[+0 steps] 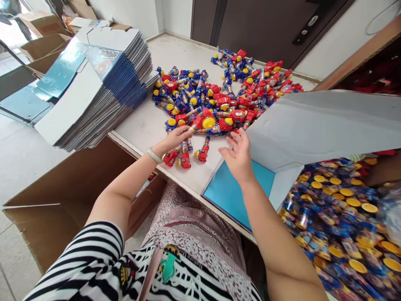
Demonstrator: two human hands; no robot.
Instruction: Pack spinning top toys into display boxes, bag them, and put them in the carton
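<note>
My left hand (pixel 174 139) is closed on the tube end of a small red toy with a round yellow cap (pixel 208 122), held just above the table. My right hand (pixel 238 158) is raised with its fingers apart and curved, holding nothing, over an open cardboard box with a blue panel (pixel 233 192). Near my left wrist lie several red toys (pixel 184 159) with clear tubes, one a little to the right (pixel 203 150). Behind both hands spreads a heap of similar blue toys (pixel 183 100) and red toys (pixel 266 83).
A tall stack of folded blue and white cartons (pixel 106 92) stands on the table's left side. An open brown carton (pixel 72 188) is below it. At right, a large container's worth of blue and yellow toys (pixel 341 225) lies beyond the box's raised white flap (pixel 326 125).
</note>
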